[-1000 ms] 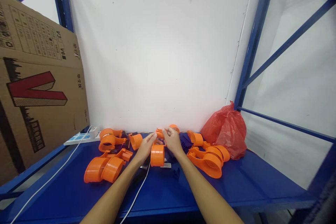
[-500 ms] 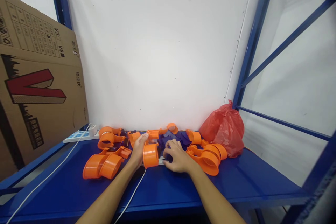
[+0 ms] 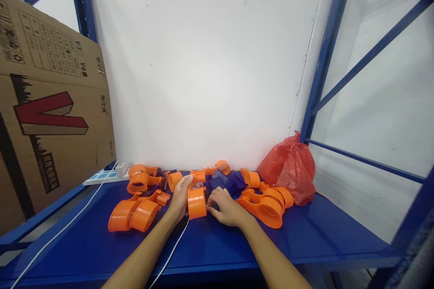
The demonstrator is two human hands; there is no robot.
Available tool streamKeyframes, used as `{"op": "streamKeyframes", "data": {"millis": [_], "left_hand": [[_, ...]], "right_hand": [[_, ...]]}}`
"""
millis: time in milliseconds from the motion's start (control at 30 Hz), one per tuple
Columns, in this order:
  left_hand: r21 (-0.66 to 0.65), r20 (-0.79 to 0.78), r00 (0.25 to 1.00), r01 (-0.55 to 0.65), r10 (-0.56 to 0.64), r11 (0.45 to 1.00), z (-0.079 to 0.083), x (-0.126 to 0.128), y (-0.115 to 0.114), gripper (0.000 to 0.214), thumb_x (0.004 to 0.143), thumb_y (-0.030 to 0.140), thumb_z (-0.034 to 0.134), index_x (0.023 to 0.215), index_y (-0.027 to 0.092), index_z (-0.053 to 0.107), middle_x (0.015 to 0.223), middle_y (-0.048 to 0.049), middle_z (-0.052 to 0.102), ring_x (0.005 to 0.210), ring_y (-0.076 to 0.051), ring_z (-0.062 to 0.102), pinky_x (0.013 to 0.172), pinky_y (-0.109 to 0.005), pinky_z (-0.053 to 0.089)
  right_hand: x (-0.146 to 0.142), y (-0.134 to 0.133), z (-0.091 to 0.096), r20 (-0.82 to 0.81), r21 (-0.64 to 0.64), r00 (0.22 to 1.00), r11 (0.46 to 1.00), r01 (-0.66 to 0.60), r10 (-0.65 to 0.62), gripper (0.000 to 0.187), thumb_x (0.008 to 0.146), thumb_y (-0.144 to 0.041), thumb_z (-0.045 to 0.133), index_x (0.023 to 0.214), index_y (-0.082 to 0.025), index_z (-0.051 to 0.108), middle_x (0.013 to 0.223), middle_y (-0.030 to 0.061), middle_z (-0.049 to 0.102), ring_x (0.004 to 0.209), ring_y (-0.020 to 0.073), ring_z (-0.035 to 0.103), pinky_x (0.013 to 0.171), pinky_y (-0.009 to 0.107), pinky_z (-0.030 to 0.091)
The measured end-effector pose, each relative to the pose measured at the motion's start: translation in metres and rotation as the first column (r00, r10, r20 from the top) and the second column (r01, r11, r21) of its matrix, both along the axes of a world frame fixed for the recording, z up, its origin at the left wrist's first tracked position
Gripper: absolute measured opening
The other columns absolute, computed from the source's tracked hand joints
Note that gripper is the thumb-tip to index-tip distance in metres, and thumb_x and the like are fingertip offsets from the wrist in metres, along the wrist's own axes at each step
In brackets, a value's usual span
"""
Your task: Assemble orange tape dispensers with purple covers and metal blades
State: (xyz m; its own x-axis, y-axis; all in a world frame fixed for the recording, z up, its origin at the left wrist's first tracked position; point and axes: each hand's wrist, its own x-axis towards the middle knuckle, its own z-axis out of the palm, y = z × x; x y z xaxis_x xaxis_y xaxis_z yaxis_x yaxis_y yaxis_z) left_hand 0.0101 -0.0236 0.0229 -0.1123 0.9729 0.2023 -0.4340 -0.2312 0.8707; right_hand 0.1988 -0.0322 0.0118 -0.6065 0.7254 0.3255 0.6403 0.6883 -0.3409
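Note:
My left hand grips an orange plastic tape-dispenser body by its left side and holds it upright on the blue shelf. Just right of that part, my right hand rests palm down with its fingers curled over small dark blue parts; what the fingers pinch is hidden. More orange dispenser parts lie on both sides: a pair at the left, another behind it, and a stack at the right.
A red plastic bag sits at the back right by the blue upright. A large cardboard box leans at the left. A white power strip lies at the back left, and its cable runs toward me.
My right hand came down from the top of the orange part to the shelf at its right. The left hand stayed on the part, which shifted slightly left.

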Motion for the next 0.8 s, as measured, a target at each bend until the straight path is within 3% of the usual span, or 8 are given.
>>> {"op": "streamKeyframes", "data": {"millis": [367,533,800], "left_hand": [[0.017,-0.058,0.998,0.028,-0.027,0.999,-0.003,-0.002,0.001,0.047,0.073,0.062,0.073,0.070,0.017,0.062,0.064,0.0002,0.062,0.052,-0.012,0.054,0.053,-0.024,0.043],[0.038,-0.061,0.997,0.044,-0.041,0.998,0.000,-0.001,-0.002,0.046,0.071,0.061,0.076,0.071,0.017,0.063,0.064,0.0008,0.061,0.056,-0.013,0.055,0.057,-0.025,0.044],[0.020,-0.048,0.997,0.064,-0.063,0.998,0.001,0.000,-0.003,0.047,0.070,0.061,0.077,0.074,0.017,0.064,0.062,0.0010,0.061,0.054,-0.014,0.056,0.056,-0.025,0.045]], "right_hand": [[-0.003,0.001,-0.007,-0.058,-0.049,0.998,0.999,0.004,-0.007,0.006,0.091,-0.016,0.064,0.094,-0.020,0.061,0.097,0.0039,0.064,0.093,0.0201,0.056,0.088,0.033,0.040],[-0.003,0.003,-0.011,-0.088,-0.036,0.996,0.999,-0.001,-0.002,0.021,0.090,-0.007,0.058,0.104,-0.021,0.060,0.101,0.0039,0.063,0.099,0.0209,0.055,0.091,0.034,0.039],[-0.004,0.003,-0.010,-0.050,-0.080,0.999,0.997,-0.012,0.008,0.021,0.091,-0.008,0.056,0.100,-0.023,0.067,0.098,0.0031,0.063,0.102,0.0216,0.050,0.094,0.038,0.038]]}}
